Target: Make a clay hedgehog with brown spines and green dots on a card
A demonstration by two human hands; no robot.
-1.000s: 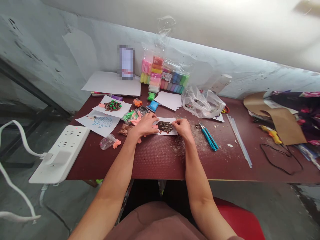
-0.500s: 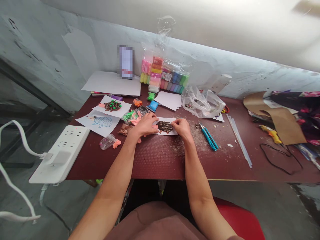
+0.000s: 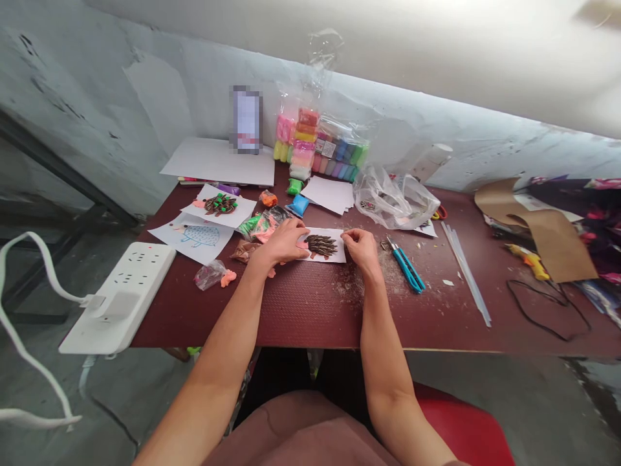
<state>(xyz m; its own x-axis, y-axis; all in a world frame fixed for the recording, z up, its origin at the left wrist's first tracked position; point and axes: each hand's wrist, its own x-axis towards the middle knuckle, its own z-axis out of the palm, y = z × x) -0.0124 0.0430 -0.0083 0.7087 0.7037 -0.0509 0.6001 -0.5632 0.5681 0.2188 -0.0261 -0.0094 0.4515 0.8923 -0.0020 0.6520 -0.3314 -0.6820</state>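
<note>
Lying on a white card [image 3: 339,255], a figure [image 3: 321,244] of dark overlapping scales has its pink end [image 3: 302,245] toward the card's left. The left hand [image 3: 285,241] rests over the card's left end, thumb and fingers apart around the pink end. At the card's right edge, the right hand [image 3: 360,247] has thumb and forefinger drawn together; whether they grip anything, I cannot tell.

Scales could come loose if the right fingers catch them, and the pink end might flatten under a heavy left hand. To the right of the card, crumbs [image 3: 350,285] litter the table [image 3: 310,317]; they may cling to anything soft. Past them lies a blue tool [image 3: 408,268], whose bare metal tip could prick a hand sweeping carelessly that way.

Left of the card are a drawing [image 3: 200,235] and a second figure [image 3: 221,204] with green bits. Beyond the card stand colourful clay packs [image 3: 301,147].
</note>
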